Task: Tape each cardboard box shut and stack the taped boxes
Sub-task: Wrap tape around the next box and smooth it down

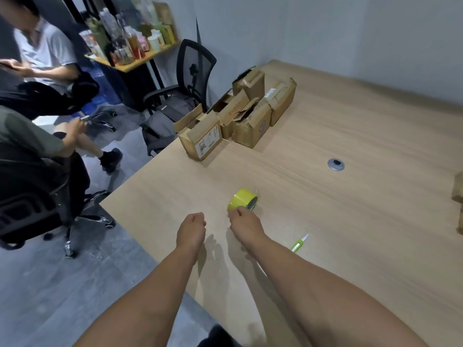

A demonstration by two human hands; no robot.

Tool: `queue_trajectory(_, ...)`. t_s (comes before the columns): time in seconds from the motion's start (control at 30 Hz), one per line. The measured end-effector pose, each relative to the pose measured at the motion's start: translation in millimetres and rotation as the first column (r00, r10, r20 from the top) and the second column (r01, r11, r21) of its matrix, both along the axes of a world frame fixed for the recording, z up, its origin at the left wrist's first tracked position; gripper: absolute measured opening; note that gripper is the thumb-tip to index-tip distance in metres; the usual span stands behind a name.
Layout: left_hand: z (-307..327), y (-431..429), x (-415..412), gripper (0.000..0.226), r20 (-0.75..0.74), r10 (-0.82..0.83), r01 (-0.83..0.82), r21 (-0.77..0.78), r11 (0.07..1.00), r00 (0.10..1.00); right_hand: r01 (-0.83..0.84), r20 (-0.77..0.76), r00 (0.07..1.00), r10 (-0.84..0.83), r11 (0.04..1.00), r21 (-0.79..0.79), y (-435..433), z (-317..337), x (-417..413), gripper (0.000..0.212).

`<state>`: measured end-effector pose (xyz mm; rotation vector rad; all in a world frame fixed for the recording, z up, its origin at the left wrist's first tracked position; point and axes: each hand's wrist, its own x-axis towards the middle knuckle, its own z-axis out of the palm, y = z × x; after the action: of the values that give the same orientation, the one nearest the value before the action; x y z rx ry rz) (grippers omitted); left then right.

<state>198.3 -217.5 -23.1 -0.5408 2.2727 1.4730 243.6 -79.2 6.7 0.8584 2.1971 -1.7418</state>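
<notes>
Boxes (250,121) cluster on the wooden table (363,234) near grey walls (350,33); right hand (244,222) pinches tape roll (240,199), left hand (191,227) fisted.

A pale wood-grain counter (350,136) fills the right side, its far edge meeting a plain light grey wall (350,33), with a round metal cable grommet (335,164) set into its top. Beyond its left edge lies a grey floor (50,296) (smooth, with a dull sheen), where a black mesh-backed office chair (194,63) stands near the far corner and another black chair (37,196) on castors stands nearer. At the far left a wooden shelf (130,66) is crowded with bottles and cartons.
</notes>
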Motion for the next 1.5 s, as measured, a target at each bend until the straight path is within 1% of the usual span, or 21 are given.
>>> queue_trajectory(0.17, -6, -9, -41, 0.019, -0.009, 0.009, -0.009, -0.015, 1.000, 1.000, 0.045, 0.027, 0.999, -0.042, 0.994, -0.095, -12, -3, -35, 0.021)
queue_trajectory(0.27, -11, -14, -77, 0.021, 0.002, 0.000, 0.000, -0.026, 1.000, 1.000, 0.069, 0.076, 0.995, -0.059, 0.990, -0.126, -21, -6, -65, 0.025)
queue_trajectory(0.37, -11, -18, -116, 0.022, 0.025, 0.000, 0.001, -0.033, 0.999, 1.000, 0.101, 0.093, 0.992, -0.090, 0.987, -0.125, -27, -6, -97, 0.029)
queue_trajectory(0.5, -13, -31, -184, 0.025, 0.080, 0.009, -0.009, -0.006, 1.000, 0.997, 0.203, 0.124, 0.975, -0.183, 0.964, -0.175, -34, -10, -148, 0.025)
queue_trajectory(0.57, -15, -39, -212, 0.024, 0.087, -0.016, 0.016, -0.003, 1.000, 0.996, 0.236, 0.136, 0.968, -0.212, 0.952, -0.195, -36, -13, -166, 0.022)
queue_trajectory(0.63, -17, -45, -243, 0.024, 0.088, -0.030, 0.031, -0.004, 1.000, 0.996, 0.276, 0.145, 0.958, -0.250, 0.937, -0.212, -39, -18, -187, 0.024)
queue_trajectory(0.77, -12, -45, -291, 0.029, 0.101, -0.005, 0.000, 0.048, 0.999, 0.995, 0.362, 0.181, 0.928, -0.324, 0.901, -0.241, -38, -26, -226, 0.042)
queue_trajectory(0.87, -12, -35, -321, 0.045, 0.107, -0.013, -0.004, 0.150, 0.989, 0.994, 0.418, 0.183, 0.907, -0.378, 0.856, -0.304, -34, -21, -251, 0.043)
queue_trajectory(0.93, -13, -27, -337, 0.045, 0.123, -0.008, -0.024, 0.249, 0.968, 0.992, 0.450, 0.172, 0.893, -0.416, 0.820, -0.353, -32, -19, -266, 0.042)
queue_trajectory(1.07, -15, -11, -359, 0.031, 0.149, -0.010, -0.049, 0.388, 0.920, 0.989, 0.485, 0.168, 0.873, -0.459, 0.769, -0.416, -34, -19, -288, 0.048)
queue_trajectory(1.1, -16, -10, -362, 0.030, 0.162, -0.008, -0.060, 0.409, 0.911, 0.987, 0.486, 0.168, 0.871, -0.461, 0.762, -0.429, -34, -20, -292, 0.050)
queue_trajectory(1.17, -19, -8, -368, 0.038, 0.186, -0.031, -0.059, 0.456, 0.888, 0.982, 0.485, 0.168, 0.870, -0.463, 0.746, -0.456, -35, -23, -302, 0.053)
queue_trajectory(1.27, -23, -9, -367, 0.046, 0.212, -0.079, -0.034, 0.482, 0.875, 0.974, 0.478, 0.204, 0.877, -0.434, 0.757, -0.445, -40, -28, -310, 0.060)
queue_trajectory(1.33, -25, -10, -363, 0.048, 0.222, -0.068, -0.053, 0.494, 0.868, 0.973, 0.471, 0.209, 0.882, -0.423, 0.767, -0.436, -44, -32, -310, 0.061)
queue_trajectory(1.5, -19, -13, -343, 0.043, 0.223, -0.042, -0.078, 0.503, 0.861, 0.974, 0.450, 0.200, 0.893, -0.403, 0.779, -0.437, -48, -33, -293, 0.063)
